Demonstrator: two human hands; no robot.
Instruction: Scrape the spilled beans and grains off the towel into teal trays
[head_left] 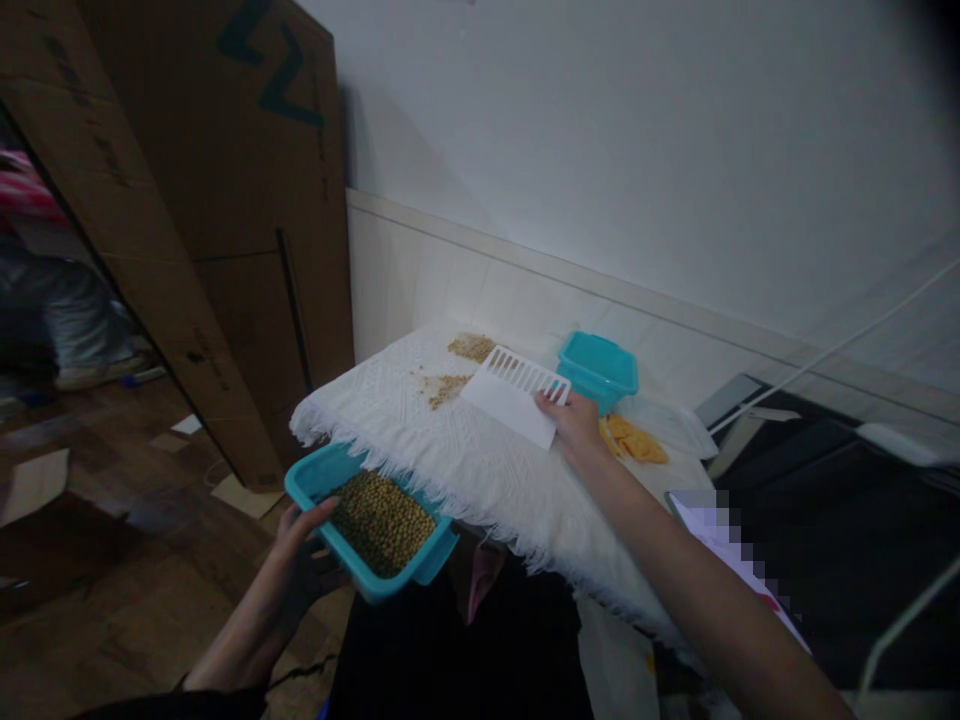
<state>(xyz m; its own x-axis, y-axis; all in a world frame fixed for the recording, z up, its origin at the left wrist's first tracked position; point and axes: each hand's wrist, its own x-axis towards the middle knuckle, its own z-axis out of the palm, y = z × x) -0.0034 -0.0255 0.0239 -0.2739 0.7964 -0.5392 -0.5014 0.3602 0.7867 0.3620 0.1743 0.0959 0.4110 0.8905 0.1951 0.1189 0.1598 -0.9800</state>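
Note:
My left hand [300, 545] grips the near-left edge of a teal plastic tray [330, 475] filled with small greenish-brown beans [382, 520], held just below the fringed front edge of a white cloth-covered table [465, 460]. My right hand [574, 425] reaches across the table and holds a flat white plastic scraper [514, 395] with a slotted comb edge, resting on the cloth. Loose beans lie in two small heaps [450, 385] on the cloth beyond the scraper.
A second teal container [598, 368] stands at the table's back, with orange-yellow pieces [634, 440] and a clear lid [675, 425] beside it. Large cardboard boxes [217, 200] lean at the left. Papers [720, 540] and a dark surface lie to the right.

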